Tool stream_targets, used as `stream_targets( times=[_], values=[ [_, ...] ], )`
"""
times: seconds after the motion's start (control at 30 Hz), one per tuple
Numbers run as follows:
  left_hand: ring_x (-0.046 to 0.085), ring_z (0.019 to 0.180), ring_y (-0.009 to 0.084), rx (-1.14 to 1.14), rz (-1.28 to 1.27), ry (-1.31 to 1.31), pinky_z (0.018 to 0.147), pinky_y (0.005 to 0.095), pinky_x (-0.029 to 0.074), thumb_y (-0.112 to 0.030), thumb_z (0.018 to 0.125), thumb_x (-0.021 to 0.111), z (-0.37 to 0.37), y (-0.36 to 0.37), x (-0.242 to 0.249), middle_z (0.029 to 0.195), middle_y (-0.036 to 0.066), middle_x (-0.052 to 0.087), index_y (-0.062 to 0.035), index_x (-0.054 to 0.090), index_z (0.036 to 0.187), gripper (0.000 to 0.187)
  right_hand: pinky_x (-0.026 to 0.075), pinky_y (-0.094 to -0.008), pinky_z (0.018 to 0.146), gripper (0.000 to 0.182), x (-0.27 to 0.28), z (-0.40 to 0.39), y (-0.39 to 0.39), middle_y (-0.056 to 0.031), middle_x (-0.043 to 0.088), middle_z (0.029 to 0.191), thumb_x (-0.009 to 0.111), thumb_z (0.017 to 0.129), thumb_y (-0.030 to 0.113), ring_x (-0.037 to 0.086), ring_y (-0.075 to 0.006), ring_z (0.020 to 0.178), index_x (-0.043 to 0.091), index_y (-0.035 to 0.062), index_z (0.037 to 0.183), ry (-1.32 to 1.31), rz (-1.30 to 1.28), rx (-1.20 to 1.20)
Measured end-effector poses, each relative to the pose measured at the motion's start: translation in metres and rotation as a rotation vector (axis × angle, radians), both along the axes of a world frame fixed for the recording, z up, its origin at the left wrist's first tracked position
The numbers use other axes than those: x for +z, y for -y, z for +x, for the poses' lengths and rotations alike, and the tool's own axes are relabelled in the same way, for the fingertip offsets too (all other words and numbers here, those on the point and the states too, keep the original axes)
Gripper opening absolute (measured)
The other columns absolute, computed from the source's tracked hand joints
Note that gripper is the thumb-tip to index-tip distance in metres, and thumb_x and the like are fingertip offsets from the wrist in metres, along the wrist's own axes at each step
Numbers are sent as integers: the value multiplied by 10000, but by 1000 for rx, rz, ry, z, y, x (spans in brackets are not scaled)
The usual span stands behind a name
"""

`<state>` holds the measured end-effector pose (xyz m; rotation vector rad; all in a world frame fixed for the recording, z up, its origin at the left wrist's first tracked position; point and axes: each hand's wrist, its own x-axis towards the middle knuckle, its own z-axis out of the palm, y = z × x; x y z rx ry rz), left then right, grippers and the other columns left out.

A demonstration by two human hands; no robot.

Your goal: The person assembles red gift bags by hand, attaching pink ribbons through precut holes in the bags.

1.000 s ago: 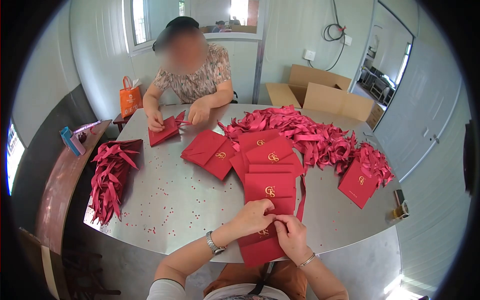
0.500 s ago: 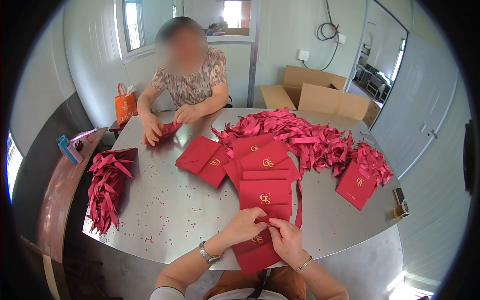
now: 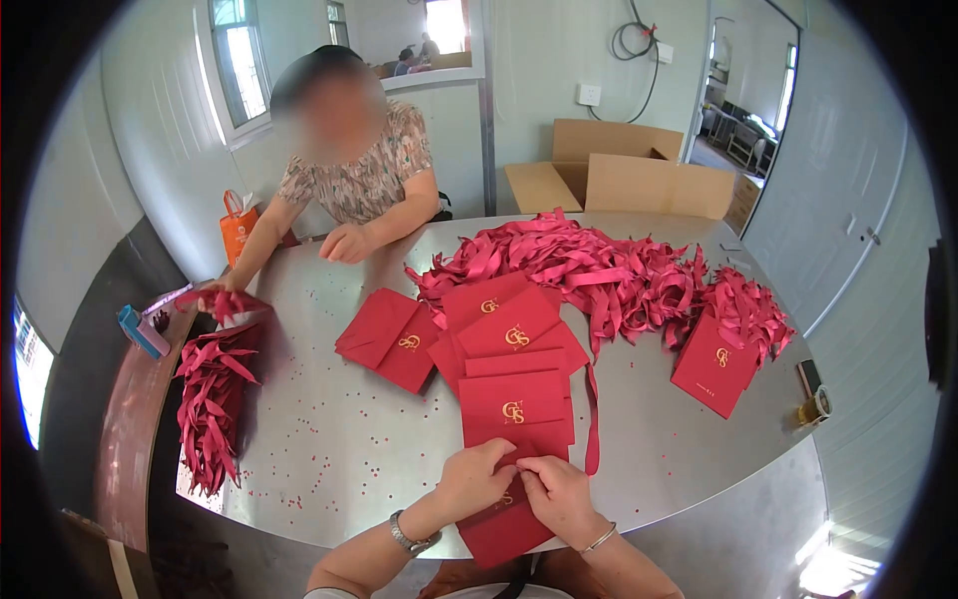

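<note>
A flat red paper bag (image 3: 507,539) with a gold logo lies in front of me at the table's near edge. My left hand (image 3: 477,477) is closed on its upper part, the fingertips pinched and partly covering the logo. From the other side my right hand (image 3: 556,497) pinches at almost the same spot, thumb and forefinger together. Whether a ribbon end is between the fingertips is too small to tell. Just beyond my hands, more red bags (image 3: 512,387) overlap in a stack. A single red ribbon (image 3: 592,424) hangs down along the right of that stack.
Red ribbons (image 3: 559,255) are heaped across the far side of the metal table (image 3: 329,399). One bag (image 3: 716,366) lies at right. Ribboned bags (image 3: 212,409) are piled at left, near a co-worker's hand (image 3: 225,299). Cardboard boxes (image 3: 639,185) stand behind. Red dots litter the tabletop.
The co-worker's arm has swung left, carrying a red ribboned bag to the left pile. My hands stay pinched at the near bag. The view has shifted slightly.
</note>
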<state>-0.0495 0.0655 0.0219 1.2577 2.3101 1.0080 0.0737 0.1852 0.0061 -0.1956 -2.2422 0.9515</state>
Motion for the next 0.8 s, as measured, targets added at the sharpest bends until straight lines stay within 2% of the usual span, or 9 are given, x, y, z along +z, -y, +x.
stream_targets(
  times=[0.17, 0.33, 0.8],
  values=[
    [654, 941, 370, -17, -53, -2, 793, 449, 523, -209, 866, 615, -3, 0, 2, 1016, 159, 687, -58, 623, 1111, 288, 549, -383, 658, 129, 5, 1, -2, -120, 686, 852, 658, 820, 20, 674, -304, 757, 662, 34, 948, 9, -39, 15],
    [655, 977, 357, -82, -13, 158, 834, 415, 521, -207, 862, 635, -11, 3, 5, 1057, 173, 680, -37, 619, 1137, 324, 548, -382, 652, 129, 3, 0, -3, -118, 685, 846, 663, 819, 22, 673, -303, 752, 664, 37, 947, -4, -45, 24],
    [649, 993, 359, -89, -12, 166, 851, 410, 515, -188, 875, 611, -10, 2, 5, 1073, 187, 674, -22, 615, 1143, 315, 544, -379, 641, 116, 4, -1, -2, -121, 683, 832, 664, 815, 17, 671, -303, 735, 669, 29, 930, -11, -33, 31]
  ],
)
